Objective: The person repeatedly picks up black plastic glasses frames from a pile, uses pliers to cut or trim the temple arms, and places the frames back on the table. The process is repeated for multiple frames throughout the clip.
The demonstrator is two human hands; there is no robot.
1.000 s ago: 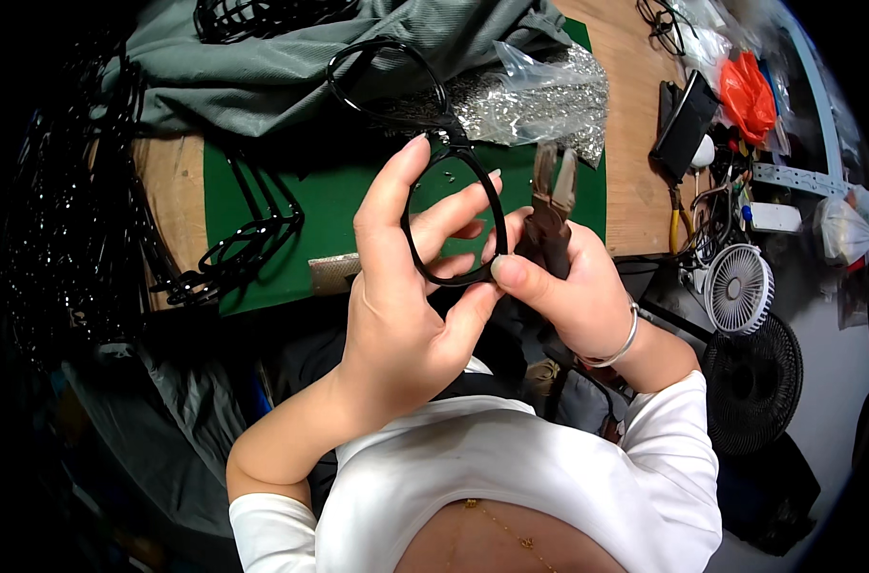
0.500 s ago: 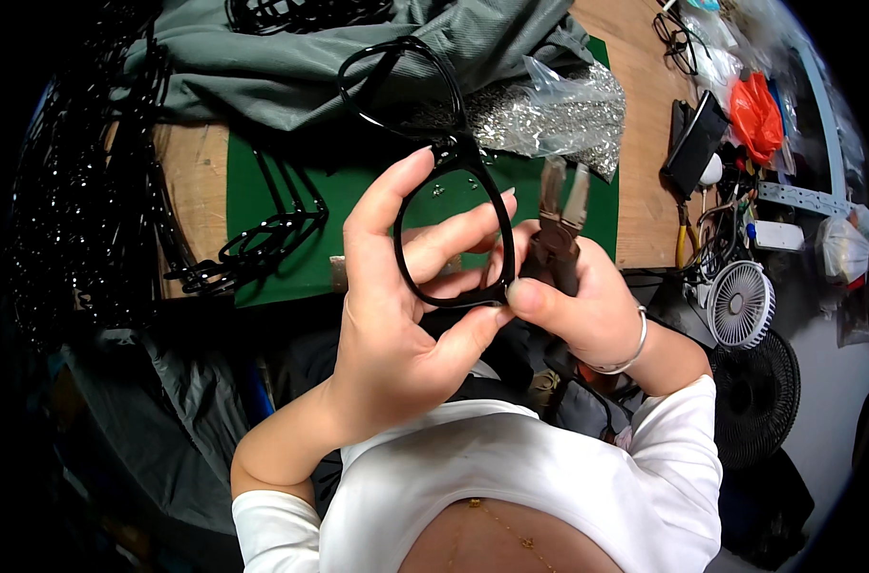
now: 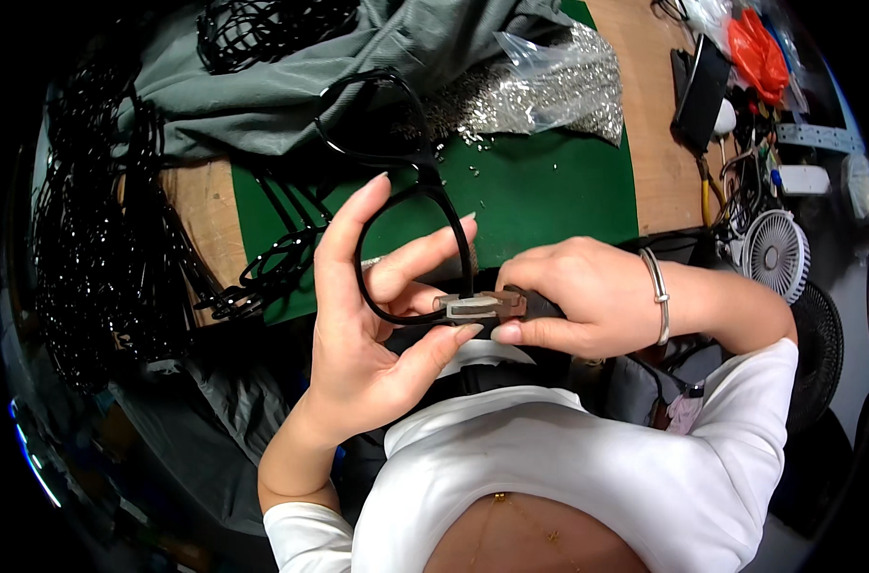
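Note:
My left hand holds a black eyeglass frame upright, thumb and fingers pinching its lower rim while the other rim points away from me. My right hand is wrapped round a pair of pliers. The pliers' jaws lie level across the near corner of the frame, by my left thumb tip; whatever sits between the jaws is too small to make out. Behind the frame, small silvery metal pieces spill from a clear plastic bag onto a green mat.
Many glossy black frames are heaped at the left, more on a grey cloth at the back. Folded glasses lie at the mat's left edge. At the right are a black phone-like slab, a red plastic bag and a small fan.
My right hand has turned the pliers from pointing up to lying level, bringing their jaws onto the frame's near corner. The left hand and frame have shifted slightly left and down in view.

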